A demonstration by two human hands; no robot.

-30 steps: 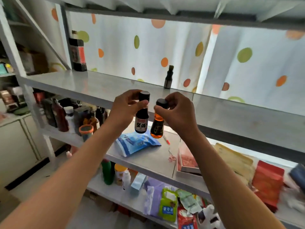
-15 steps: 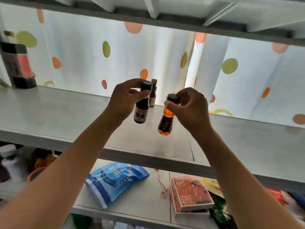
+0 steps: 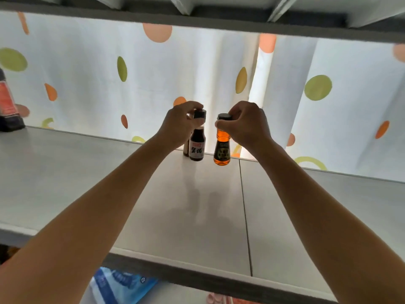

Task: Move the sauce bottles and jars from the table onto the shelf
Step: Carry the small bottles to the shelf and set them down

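Observation:
My left hand (image 3: 179, 122) grips the black cap of a small dark soy sauce bottle (image 3: 196, 147) with a white label, held upright at the back of the grey shelf (image 3: 87, 183). My right hand (image 3: 245, 123) holds an amber oil bottle (image 3: 222, 148) by its black cap, just to the right of the dark one. Both bottle bases are at or just above the shelf surface; contact is unclear. Another small bottle (image 3: 185, 150) stands on the shelf behind the dark one, mostly hidden by it.
A large dark bottle with a red label (image 3: 8, 106) stands at the shelf's far left. A dotted white curtain (image 3: 153, 84) hangs behind. Another shelf board (image 3: 219, 23) runs overhead. A blue packet (image 3: 118, 284) lies on the lower shelf.
Both hands carried their bottles up from below the shelf edge and forward, deep over the shelf, to beside the small bottle standing at the back. The view rose and moved closer.

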